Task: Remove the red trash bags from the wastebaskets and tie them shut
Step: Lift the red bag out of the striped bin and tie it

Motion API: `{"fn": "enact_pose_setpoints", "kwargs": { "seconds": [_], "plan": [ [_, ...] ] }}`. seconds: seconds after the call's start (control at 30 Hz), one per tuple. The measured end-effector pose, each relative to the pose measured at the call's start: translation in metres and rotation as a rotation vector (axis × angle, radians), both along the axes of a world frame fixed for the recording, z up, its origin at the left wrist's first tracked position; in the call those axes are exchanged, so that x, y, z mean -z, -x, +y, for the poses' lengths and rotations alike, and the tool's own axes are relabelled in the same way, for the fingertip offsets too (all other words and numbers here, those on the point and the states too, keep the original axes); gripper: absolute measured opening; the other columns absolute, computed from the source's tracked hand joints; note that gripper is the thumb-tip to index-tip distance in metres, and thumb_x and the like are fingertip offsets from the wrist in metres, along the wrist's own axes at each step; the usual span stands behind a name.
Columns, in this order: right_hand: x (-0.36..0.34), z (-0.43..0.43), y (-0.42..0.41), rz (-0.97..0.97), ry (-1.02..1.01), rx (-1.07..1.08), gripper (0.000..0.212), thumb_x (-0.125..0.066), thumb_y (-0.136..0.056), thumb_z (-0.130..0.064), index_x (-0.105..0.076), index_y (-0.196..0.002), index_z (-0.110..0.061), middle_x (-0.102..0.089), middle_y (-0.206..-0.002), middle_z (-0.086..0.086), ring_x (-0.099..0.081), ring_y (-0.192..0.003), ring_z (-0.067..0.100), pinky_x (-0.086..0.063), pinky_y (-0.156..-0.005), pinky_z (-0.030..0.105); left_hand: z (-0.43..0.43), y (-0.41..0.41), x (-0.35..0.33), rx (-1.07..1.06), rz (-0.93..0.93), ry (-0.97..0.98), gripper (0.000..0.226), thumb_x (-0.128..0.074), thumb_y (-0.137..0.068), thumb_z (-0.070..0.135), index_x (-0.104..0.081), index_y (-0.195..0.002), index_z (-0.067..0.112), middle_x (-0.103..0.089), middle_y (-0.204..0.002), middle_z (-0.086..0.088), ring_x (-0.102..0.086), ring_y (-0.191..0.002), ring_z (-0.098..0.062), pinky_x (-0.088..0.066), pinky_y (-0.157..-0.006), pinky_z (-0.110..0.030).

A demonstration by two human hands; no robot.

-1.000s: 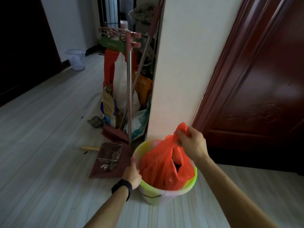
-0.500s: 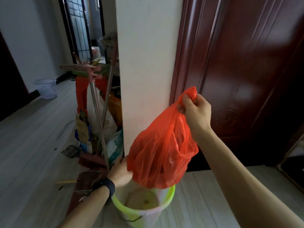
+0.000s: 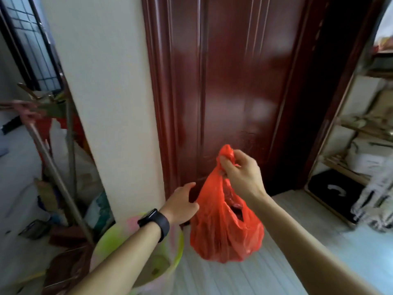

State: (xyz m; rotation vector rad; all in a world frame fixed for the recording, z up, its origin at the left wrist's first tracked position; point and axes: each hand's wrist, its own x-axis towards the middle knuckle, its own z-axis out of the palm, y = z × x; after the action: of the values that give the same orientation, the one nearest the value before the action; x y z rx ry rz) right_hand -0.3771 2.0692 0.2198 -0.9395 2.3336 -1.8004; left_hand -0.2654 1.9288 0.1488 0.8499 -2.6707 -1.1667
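Your right hand (image 3: 242, 173) curls its fingers tight round the top of the red plastic trash bag (image 3: 227, 231). Your left hand (image 3: 180, 206) has loose, open fingers just beside it.

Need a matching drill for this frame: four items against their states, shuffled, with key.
Column 1
1. red trash bag
2. wastebasket
3. left hand
4. right hand

Column 2
A. stands on the floor, no bag in it
B. pinches the bag's gathered top
C. hangs in the air, side opening still gaping
D. fingers relaxed, holds nothing

Pairs: 1-C, 2-A, 3-D, 4-B
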Motion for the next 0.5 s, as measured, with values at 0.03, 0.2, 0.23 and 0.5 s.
{"fn": "enact_pose_setpoints", "kwargs": {
  "seconds": [0.03,0.2,0.23,0.5],
  "plan": [
    [0.013,0.005,0.004,-0.017,-0.056,-0.030,0.028,-0.059,-0.088,-0.048,-0.065,-0.079,-0.022,-0.072,-0.068,0.001,-0.070,-0.068,0.019,-0.057,-0.075,0.045,0.009,0.007,0.005,0.020,-0.008,-0.025,0.080,-0.061,-0.080,0.021,-0.028,-0.152,0.027,-0.039,-0.149,-0.008,-0.041,-0.136,-0.023,-0.035,-0.110,-0.029],
    [0.088,0.035,0.027,-0.196,-0.180,-0.153,0.030,-0.060,-0.080,-0.051,-0.065,-0.081,-0.021,-0.072,-0.069,0.001,-0.073,-0.070,0.022,-0.059,-0.075,0.052,0.049,0.038,0.044,0.184,-0.009,-0.095,0.092,-0.080,-0.076,0.019,-0.028,-0.151,0.027,-0.041,-0.140,0.006,-0.042,-0.129,-0.008,-0.035,-0.095,-0.015],
    [0.103,0.043,0.029,-0.240,-0.169,-0.154,0.026,-0.063,-0.083,-0.045,-0.065,-0.080,-0.019,-0.072,-0.069,0.002,-0.073,-0.070,0.023,-0.058,-0.075,0.054,0.057,0.044,0.055,0.237,0.008,-0.100,0.088,-0.081,-0.076,0.019,-0.031,-0.148,0.028,-0.044,-0.131,0.012,-0.044,-0.123,-0.002,-0.033,-0.092,-0.010],
    [0.176,0.083,0.034,-0.526,-0.121,-0.148,0.004,-0.064,-0.092,-0.002,-0.067,-0.093,0.001,-0.067,-0.070,0.006,-0.068,-0.064,0.015,-0.060,-0.067,0.037,0.089,0.066,0.155,0.238,0.185,0.015,0.033,-0.045,-0.099,0.039,-0.060,-0.126,0.027,-0.069,-0.116,0.006,-0.061,-0.108,-0.014,-0.045,-0.086,-0.013]
  ]
}}
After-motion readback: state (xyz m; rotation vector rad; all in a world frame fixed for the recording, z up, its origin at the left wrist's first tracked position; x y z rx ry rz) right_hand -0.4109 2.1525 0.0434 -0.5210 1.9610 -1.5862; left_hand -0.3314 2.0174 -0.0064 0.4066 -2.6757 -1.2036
